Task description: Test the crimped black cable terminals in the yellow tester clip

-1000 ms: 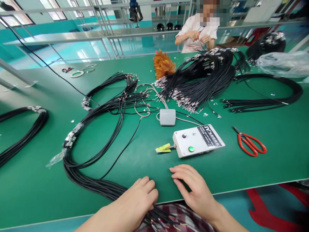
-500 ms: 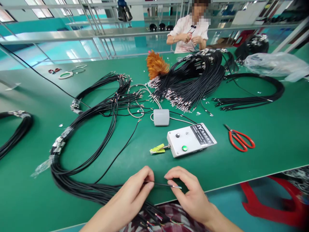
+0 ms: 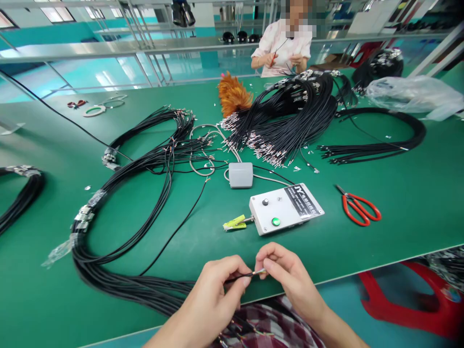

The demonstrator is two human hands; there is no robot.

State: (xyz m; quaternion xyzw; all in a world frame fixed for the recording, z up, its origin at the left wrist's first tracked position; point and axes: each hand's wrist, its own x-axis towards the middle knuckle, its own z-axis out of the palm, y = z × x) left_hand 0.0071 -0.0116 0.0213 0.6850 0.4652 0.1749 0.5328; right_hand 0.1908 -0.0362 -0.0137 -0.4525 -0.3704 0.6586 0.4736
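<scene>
Both hands have been drawn closer together since the earlier frame, the left hand (image 3: 213, 295) and right hand (image 3: 286, 278) pinched shut on one black wire (image 3: 239, 276) above the desk (image 3: 398, 193) edge, where the bared tip could bend if over-gripped.

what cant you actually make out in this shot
Head view, the only one:
- Tip of the black wire: pinched between left hand and right hand; fingers cover it.
- Label on the white box: print too small to read.
- Wire ends below the table edge: partly hidden by the forearms.
- What the person opposite holds: too far and small.
</scene>
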